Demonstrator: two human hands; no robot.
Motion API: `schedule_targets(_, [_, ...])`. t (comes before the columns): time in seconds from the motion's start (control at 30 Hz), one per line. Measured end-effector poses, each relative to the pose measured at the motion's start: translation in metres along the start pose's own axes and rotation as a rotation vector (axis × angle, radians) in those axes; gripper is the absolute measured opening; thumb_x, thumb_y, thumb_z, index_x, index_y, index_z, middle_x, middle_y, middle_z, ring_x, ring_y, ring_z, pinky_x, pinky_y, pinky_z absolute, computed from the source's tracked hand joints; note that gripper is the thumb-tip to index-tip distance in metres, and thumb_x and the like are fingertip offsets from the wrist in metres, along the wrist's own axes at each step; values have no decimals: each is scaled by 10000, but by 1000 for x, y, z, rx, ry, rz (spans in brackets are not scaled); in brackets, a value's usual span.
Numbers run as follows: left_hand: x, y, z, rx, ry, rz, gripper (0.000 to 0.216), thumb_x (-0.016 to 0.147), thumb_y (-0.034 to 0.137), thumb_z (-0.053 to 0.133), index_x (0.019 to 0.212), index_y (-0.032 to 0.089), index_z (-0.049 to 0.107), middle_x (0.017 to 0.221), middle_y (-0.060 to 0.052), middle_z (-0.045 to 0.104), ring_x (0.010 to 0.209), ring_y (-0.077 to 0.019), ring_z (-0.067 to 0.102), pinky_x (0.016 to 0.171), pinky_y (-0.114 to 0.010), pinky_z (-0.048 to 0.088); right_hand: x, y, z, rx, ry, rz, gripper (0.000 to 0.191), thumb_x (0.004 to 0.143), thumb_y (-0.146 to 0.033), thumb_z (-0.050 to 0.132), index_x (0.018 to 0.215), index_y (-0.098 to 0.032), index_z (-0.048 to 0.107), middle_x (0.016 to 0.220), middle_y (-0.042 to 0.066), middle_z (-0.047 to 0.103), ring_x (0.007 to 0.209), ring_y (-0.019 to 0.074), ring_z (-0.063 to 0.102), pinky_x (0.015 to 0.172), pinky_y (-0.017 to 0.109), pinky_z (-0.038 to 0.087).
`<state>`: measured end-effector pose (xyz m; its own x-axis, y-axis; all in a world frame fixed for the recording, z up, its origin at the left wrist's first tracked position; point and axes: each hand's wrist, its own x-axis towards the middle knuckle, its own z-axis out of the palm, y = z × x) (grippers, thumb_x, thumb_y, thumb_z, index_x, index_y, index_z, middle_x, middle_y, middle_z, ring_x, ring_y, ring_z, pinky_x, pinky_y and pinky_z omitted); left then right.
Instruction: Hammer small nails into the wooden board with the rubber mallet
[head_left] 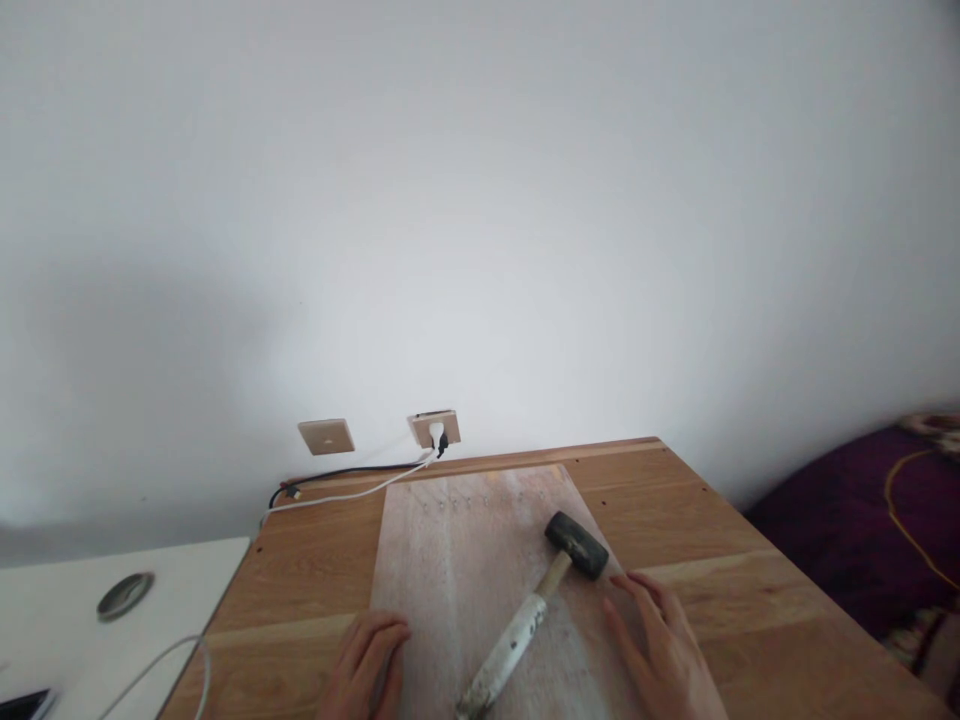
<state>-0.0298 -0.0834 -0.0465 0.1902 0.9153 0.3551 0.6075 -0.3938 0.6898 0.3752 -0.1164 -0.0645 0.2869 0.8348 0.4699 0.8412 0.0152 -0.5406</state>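
Observation:
A thin wooden board [435,600] lies flat before me. Across it, at a slant, rests a mallet [517,635] with a black head and a worn white-painted handle, its head close to the board's right edge. Several small nail-like bits [454,505] form a row near the far edge; I cannot make out how they sit. At the left edge, my left hand [364,665] lays loosely bent fingers on the board and holds nothing. My right hand [664,645] is at the right edge beside the mallet head, thumb and fingers apart, not touching the mallet.
Under the board is a wooden table [697,580]. Behind it, a plug sits in a wall socket [448,430], with a black cable and a white cable [337,497] running left. A white surface [67,590] with a round metallic disc [125,596] adjoins at left. Purple fabric [832,510] lies right.

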Motion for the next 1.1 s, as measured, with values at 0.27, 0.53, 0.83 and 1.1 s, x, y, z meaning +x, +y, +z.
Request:
schedule_targets(0.27, [72,30,8,97,-133,-1,251,951,250,497,1080,238,713,1118,-113,712,1080,-266,673,984,-420,544,31,-18,-22,15,-72,-78,322,1023,-496,464,1088,-249,660,1046,110,713,951,296,725,827,470,602])
schedule_targets(0.53, [165,26,27,260,-192,0,228,917,175,540,1111,182,660,1192,-124,634,1159,-273,608,1059,-432,470,123,-58,-18,7,-151,-154,281,1043,-420,461,1080,-212,645,997,100,713,942,252,699,859,393,555])
schedule_targets(0.83, [186,11,22,234,-266,-18,216,888,229,574,1085,193,657,1194,-127,650,1110,-285,626,1023,-434,484,86,-48,-5,-152,-282,-97,447,949,-438,633,1305,-168,621,1144,154,676,1057,352,666,921,528,546])
schedule_targets(1.1, [187,5,19,188,-348,85,242,876,137,496,1034,205,666,1120,-105,688,1070,-271,643,989,-414,492,145,-72,-4,-205,-405,-100,292,1040,-377,523,1231,-201,657,1168,104,708,1049,221,699,918,331,539])
